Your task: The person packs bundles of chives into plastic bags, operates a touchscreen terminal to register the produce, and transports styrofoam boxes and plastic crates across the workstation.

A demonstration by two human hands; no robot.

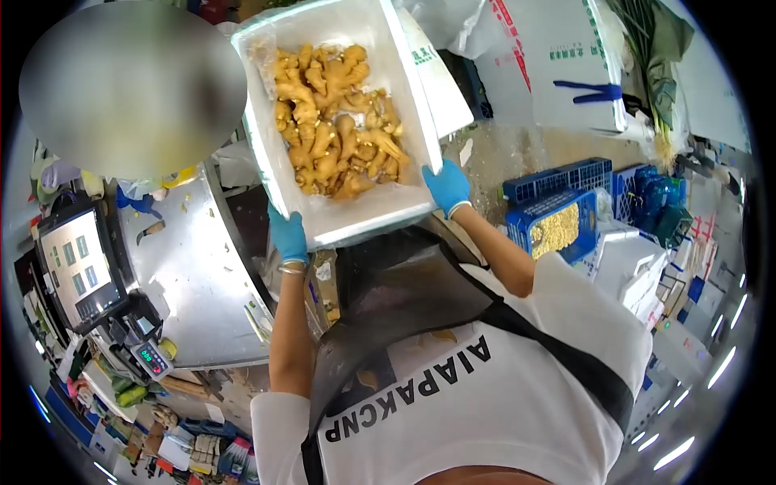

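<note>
A white foam box lined with clear plastic is held in front of my body, one hand on each side. Inside it lies a heap of ginger roots, mostly toward the middle. My left hand, in a blue glove, grips the box's near left corner. At the near right corner my right hand, gloved the same way, is closed on the rim. The fingers of both hands are partly hidden by the box walls.
A metal table stands at my left, with a screen and a scale display. To the right are a blue crate of yellowish pieces and large white boxes. A knife lies on the table.
</note>
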